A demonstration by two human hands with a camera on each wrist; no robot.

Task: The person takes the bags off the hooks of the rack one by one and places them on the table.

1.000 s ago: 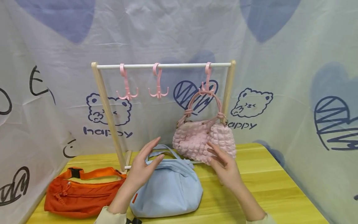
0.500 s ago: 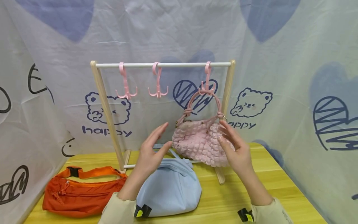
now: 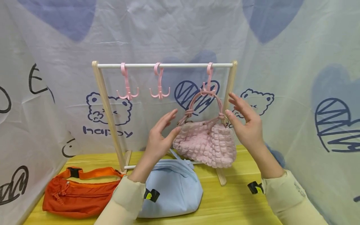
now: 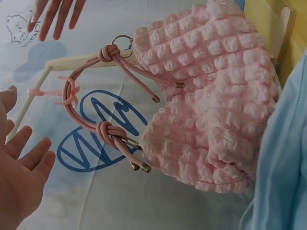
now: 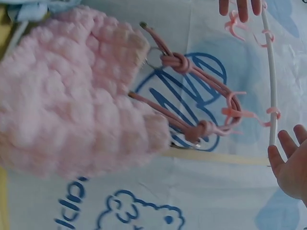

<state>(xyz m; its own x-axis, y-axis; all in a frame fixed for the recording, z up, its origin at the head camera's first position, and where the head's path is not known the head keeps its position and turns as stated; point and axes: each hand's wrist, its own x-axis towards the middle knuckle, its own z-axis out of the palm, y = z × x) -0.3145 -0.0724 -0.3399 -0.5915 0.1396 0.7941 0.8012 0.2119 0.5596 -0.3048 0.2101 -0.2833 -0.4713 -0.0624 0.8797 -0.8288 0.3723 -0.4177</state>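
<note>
Both hands (image 3: 161, 139), loosely spread and empty, flank a puckered pink bag (image 3: 205, 143) with an arched cord handle (image 3: 189, 112)

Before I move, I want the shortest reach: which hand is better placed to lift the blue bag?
The left hand, probably: empty and nearer the blue bag, while the right hand hovers farther off, by the rack's right post.

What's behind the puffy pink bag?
A wooden post runs down behind the pink bag, and a wooden foot pokes out below. Farther back hangs patterned cloth. The bag covers the post's lower part and some cloth, so those can't be seen.
</note>
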